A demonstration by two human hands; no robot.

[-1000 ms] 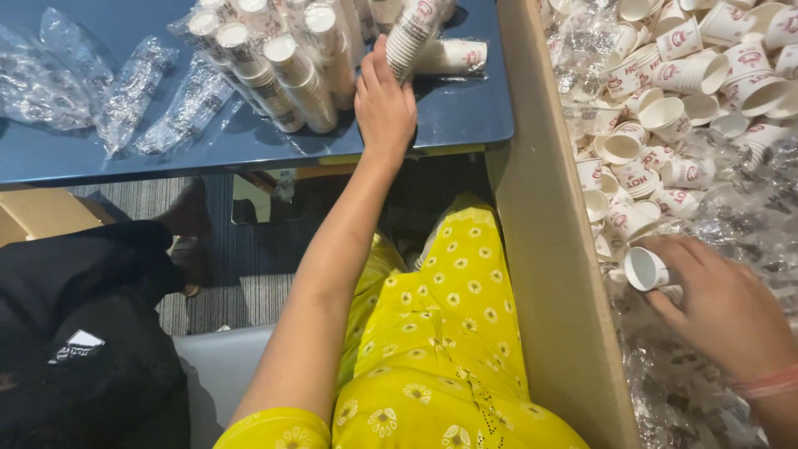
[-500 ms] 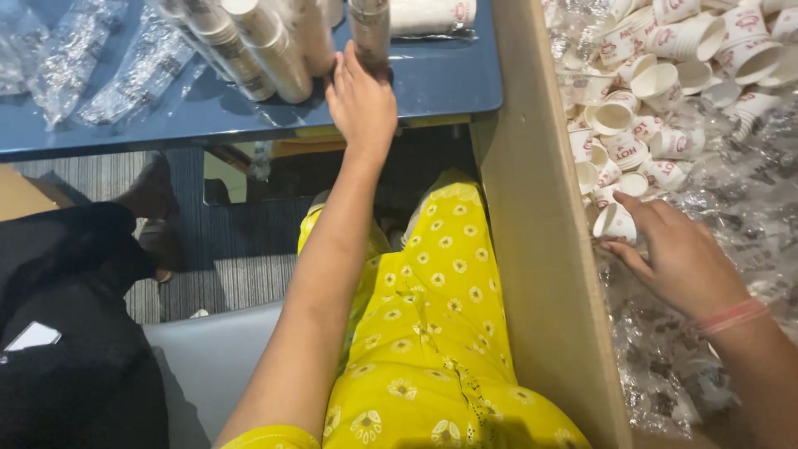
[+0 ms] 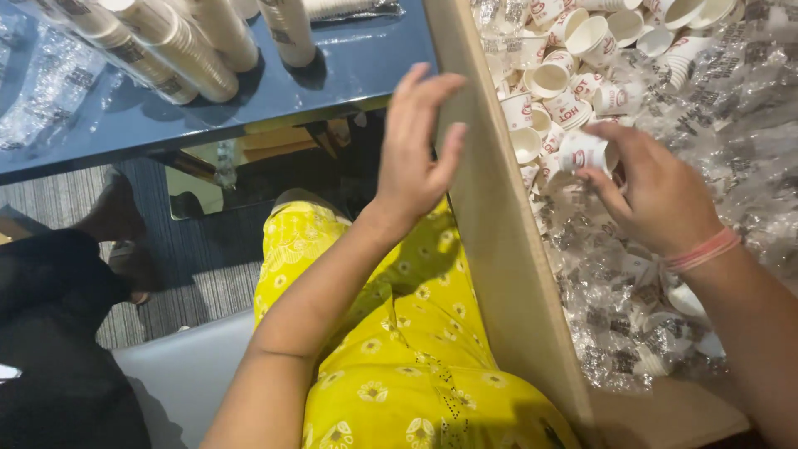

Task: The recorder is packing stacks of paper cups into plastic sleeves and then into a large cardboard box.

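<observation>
My right hand (image 3: 652, 187) is inside a big cardboard box (image 3: 499, 249) and grips a small white paper cup (image 3: 582, 152) with red print. Around it lie several loose paper cups (image 3: 565, 62) and crumpled clear plastic wrappers (image 3: 731, 108). My left hand (image 3: 420, 145) hangs in the air with fingers spread and nothing in it, just left of the box wall and in front of the blue table (image 3: 349, 66). On that table lie long stacks of nested cups (image 3: 174, 41), one stack (image 3: 287, 29) nearest the hand.
Empty clear sleeves (image 3: 46, 91) lie on the table's left side. My lap in yellow flowered cloth (image 3: 399, 357) fills the bottom centre. A dark bag (image 3: 58, 349) sits on a grey seat (image 3: 183, 366) at left. A bare foot (image 3: 116, 216) rests on the striped floor.
My left hand has let go of the cup stack on the table and drawn back toward the box. My right hand has lifted a cup from the pile.
</observation>
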